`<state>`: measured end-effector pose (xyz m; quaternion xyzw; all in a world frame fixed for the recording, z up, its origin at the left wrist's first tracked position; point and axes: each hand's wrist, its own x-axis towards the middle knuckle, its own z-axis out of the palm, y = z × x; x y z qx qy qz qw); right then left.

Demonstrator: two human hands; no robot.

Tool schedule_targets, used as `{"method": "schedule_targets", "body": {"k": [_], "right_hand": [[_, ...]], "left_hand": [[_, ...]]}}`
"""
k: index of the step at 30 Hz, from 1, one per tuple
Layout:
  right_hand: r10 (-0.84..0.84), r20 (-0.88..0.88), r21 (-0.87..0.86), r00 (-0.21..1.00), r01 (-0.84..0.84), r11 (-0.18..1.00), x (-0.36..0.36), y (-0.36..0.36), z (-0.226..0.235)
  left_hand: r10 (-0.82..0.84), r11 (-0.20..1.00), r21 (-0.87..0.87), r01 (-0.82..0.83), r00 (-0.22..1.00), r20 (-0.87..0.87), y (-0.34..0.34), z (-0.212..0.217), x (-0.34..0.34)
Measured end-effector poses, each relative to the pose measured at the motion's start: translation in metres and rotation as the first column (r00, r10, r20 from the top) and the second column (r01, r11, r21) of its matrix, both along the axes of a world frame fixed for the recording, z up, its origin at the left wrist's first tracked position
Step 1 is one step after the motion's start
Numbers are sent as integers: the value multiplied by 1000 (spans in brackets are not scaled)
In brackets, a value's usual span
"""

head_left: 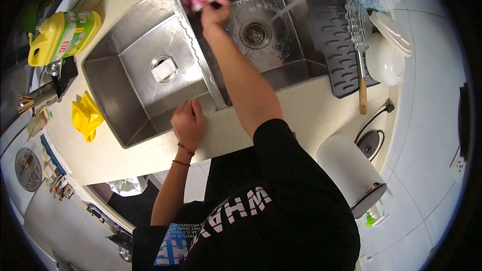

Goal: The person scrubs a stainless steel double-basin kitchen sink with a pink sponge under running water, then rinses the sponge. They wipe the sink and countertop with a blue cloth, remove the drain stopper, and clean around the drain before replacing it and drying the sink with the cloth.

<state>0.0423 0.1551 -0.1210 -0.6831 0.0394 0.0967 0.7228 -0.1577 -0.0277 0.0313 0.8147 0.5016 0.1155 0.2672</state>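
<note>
My right hand [216, 14] reaches to the far left corner of the right sink basin [266, 7]. It is closed on a pink-and-white cloth [200, 1], blurred by motion, against the wall beside the divider. Whether it is a cloth or a sponge is hard to make out. My left hand [189, 120] rests at the front rim of the left basin [135, 50], fingers curled in with nothing visible in them. Water [296, 5] streams into the right basin and splashes around its drain [255, 33]. A white block-like piece [163, 70] lies over the left basin's drain.
On the left counter are a yellow jug [65, 37] and a yellow cloth [86, 116]. To the right, a grey drying mat [336, 45] carries a wooden-handled utensil [362, 90], with white bowls [385, 60] beside it. A white cylindrical container [349, 170] stands near my right side.
</note>
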Motion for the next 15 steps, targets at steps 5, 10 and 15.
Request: {"method": "schedule_targets", "body": {"k": [5, 10, 15], "right_hand": [[882, -11, -462, 471, -785, 413, 26, -61, 15], [952, -148, -827, -270, -494, -268, 72, -186, 3], [658, -201, -853, -726, -200, -482, 53, -176, -12]], "left_hand": [[19, 1000, 8, -19, 1000, -4, -2, 4, -7], [5, 1000, 22, -5, 1000, -3, 3, 3, -3], [-5, 998, 59, 5, 1000, 9, 3, 3, -3]]}}
